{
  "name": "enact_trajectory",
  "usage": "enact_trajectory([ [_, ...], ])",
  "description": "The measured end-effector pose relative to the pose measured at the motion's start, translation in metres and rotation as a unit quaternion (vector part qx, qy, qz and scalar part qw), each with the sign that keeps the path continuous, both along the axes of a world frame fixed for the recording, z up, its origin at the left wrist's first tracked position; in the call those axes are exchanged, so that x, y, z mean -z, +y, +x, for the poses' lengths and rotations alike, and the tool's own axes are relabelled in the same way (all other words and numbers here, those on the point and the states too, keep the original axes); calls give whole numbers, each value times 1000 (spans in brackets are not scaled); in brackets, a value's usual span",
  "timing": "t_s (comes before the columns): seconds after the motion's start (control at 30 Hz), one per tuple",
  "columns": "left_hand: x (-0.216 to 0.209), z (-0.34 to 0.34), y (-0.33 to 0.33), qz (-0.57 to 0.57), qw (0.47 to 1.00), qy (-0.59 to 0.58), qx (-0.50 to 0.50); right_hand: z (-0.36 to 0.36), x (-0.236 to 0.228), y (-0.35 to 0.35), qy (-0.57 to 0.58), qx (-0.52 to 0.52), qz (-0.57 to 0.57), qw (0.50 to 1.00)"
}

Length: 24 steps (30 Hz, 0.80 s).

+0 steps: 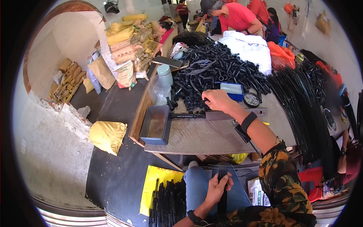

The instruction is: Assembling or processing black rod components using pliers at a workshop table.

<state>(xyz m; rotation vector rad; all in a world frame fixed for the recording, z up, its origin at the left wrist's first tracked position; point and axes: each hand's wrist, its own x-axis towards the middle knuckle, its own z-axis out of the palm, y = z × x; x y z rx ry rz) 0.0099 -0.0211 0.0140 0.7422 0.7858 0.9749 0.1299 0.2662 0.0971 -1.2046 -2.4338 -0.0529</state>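
Low over my lap, my left hand [218,186] is closed around a bundle of thin black rods [222,200], with a few fine wire ends sticking out sideways at its top. My right hand [218,100] reaches over the table, thumb and fingers pinched together at a small black part [206,100] mostly hidden by the fingers. Just beyond it spreads a large heap of black tubular plastic parts [215,62]. A blue box of thin white pieces [231,89] and a round black dish of small clear bits [251,99] are beside that hand.
A grey-blue bin [155,125] and a lidded jar [165,74] stand at the table's left. Long black rods [302,109] hang over the right side. More rods [168,200] lie on a yellow sack [145,198] by my leg. Another person [238,17] works across the table.
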Motion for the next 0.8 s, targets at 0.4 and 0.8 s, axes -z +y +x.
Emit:
enact_trajectory([
  [0.4, 4, -5, -3, -15, 1000, -11, -19, -32, -20, -1, 87, 14, -325, 941],
  [0.8, 5, -6, 2, -22, 999, -20, -26, 28, -28, 16, 6, 149, -68, 986],
])
